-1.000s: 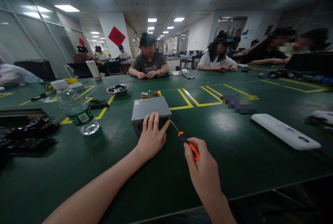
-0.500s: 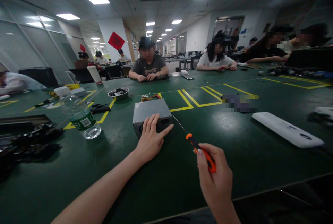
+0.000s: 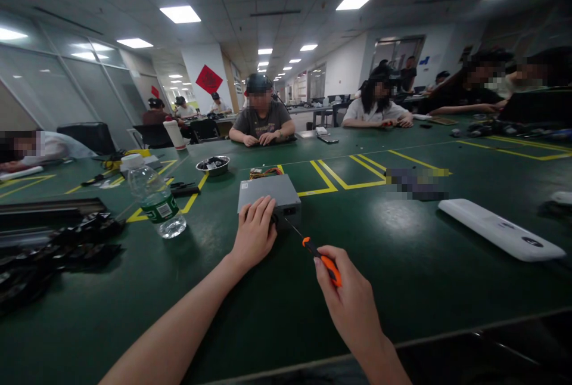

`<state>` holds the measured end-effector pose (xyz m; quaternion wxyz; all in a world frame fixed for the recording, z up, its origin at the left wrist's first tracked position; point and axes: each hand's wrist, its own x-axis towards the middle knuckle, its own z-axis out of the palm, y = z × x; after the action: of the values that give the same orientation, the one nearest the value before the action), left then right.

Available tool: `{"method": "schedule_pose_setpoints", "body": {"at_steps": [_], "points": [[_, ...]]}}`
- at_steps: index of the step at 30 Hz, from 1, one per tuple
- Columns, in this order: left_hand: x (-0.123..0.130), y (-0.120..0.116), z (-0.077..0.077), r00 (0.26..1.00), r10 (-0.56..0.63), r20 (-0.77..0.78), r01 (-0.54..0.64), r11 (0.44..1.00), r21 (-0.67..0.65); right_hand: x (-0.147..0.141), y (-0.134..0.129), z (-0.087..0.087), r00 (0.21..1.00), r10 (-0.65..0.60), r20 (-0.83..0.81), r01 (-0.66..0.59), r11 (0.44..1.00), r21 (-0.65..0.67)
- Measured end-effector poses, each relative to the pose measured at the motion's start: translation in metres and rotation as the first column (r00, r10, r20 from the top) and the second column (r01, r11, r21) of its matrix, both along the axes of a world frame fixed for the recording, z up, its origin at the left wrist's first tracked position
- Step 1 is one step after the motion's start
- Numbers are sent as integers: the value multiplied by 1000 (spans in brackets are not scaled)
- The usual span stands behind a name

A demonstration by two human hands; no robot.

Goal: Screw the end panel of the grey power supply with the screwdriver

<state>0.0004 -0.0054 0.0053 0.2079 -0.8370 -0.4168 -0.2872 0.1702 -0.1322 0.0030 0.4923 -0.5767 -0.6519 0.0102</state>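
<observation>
A grey metal box (image 3: 272, 189) with a socket on its near side and coloured wires behind it stands on the green table. My left hand (image 3: 255, 230) rests on its top and near face, the fingers bent over the upper edge. In my right hand (image 3: 342, 278) is a screwdriver (image 3: 329, 267) with an orange and black handle. Its thin shaft points up and left, with the tip at the box's near face, just below the socket; whether it touches cannot be made out.
A water bottle (image 3: 157, 203) stands left of the box, near a metal bowl (image 3: 213, 164) of small parts. Black parts (image 3: 67, 248) lie far left. A white device (image 3: 500, 230) lies right. People sit across the table.
The screwdriver in my right hand has moved left, its tip now at the box's near face. My left hand has drawn its thumb in against the box. The whole view has shifted slightly.
</observation>
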Motion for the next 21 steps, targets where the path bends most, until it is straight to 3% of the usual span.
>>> {"method": "schedule_pose_setpoints", "body": {"at_steps": [21], "points": [[1, 0, -3, 999, -9, 42, 10, 1000, -30, -7, 9, 0, 998, 34, 50, -33, 999, -24]]}}
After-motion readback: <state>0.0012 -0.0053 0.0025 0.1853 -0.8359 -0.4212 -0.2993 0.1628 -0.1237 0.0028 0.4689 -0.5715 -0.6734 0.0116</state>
